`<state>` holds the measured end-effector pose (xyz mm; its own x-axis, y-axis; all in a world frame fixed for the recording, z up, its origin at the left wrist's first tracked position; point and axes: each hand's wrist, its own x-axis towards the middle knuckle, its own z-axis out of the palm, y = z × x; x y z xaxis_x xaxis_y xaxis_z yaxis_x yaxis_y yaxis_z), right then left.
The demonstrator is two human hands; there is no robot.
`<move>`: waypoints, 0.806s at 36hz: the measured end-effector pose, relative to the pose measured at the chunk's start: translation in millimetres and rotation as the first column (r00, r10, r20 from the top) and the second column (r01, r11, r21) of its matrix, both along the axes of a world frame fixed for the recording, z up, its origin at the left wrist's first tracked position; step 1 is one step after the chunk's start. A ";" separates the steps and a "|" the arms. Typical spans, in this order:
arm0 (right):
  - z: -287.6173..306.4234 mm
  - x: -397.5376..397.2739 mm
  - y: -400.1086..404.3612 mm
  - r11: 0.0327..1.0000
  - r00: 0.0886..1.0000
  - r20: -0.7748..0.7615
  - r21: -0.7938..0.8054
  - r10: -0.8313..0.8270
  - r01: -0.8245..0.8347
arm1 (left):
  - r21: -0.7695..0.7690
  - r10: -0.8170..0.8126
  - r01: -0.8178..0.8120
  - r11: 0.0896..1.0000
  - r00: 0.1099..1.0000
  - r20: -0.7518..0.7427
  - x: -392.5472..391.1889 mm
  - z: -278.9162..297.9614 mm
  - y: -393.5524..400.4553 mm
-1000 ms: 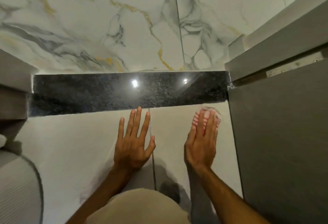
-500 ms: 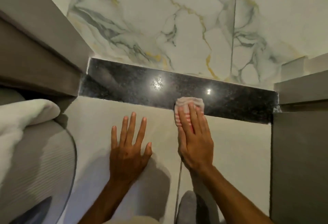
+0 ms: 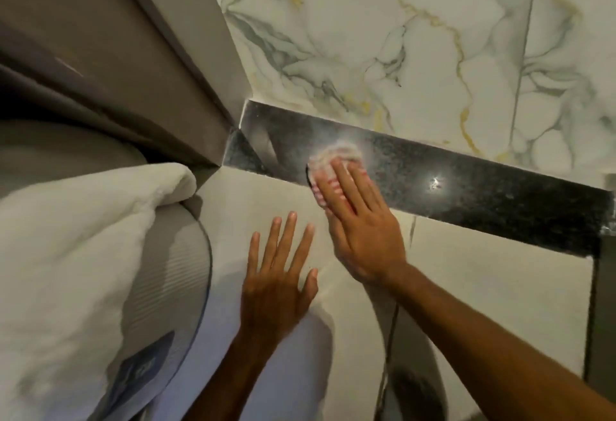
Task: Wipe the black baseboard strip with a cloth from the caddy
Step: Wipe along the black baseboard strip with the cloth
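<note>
The black speckled baseboard strip (image 3: 466, 184) runs along the foot of the marble wall, from the left corner down to the right. A pink-and-white striped cloth (image 3: 333, 159) lies bunched against the strip near its left end, blurred by motion. My right hand (image 3: 360, 227) presses flat on the cloth, fingers together and pointing up-left. My left hand (image 3: 276, 274) rests flat on the pale floor tile just below and left of it, fingers spread, holding nothing. No caddy is in view.
A grey wooden panel (image 3: 110, 54) closes the left side. Below it lies a mattress edge (image 3: 166, 284) with white bedding (image 3: 73, 247). A dark cabinet side (image 3: 605, 304) stands at the right edge. White marble wall tiles (image 3: 416, 37) rise above the strip.
My right hand has slid the cloth leftward along the black strip toward the left corner. The view has swung left. My left hand stays flat on the floor.
</note>
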<state>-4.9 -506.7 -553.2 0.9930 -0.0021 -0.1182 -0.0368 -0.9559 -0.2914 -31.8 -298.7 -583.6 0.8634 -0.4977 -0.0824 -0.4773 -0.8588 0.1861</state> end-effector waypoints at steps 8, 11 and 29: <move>12.0 31.5 -27.0 0.894 0.897 0.054 -0.070 -0.439 0.442 | 0.025 0.186 -0.187 0.982 0.982 0.039 12.1 1.0 31.4; 7.8 100.2 7.9 0.890 0.891 -0.012 -0.070 -0.453 0.451 | 0.016 0.191 -0.191 0.981 0.981 0.046 10.1 -3.8 30.5; 13.7 125.8 10.3 0.831 0.829 -0.070 0.010 -0.555 0.557 | 0.045 0.204 -0.207 0.977 0.977 0.054 11.8 -2.4 33.8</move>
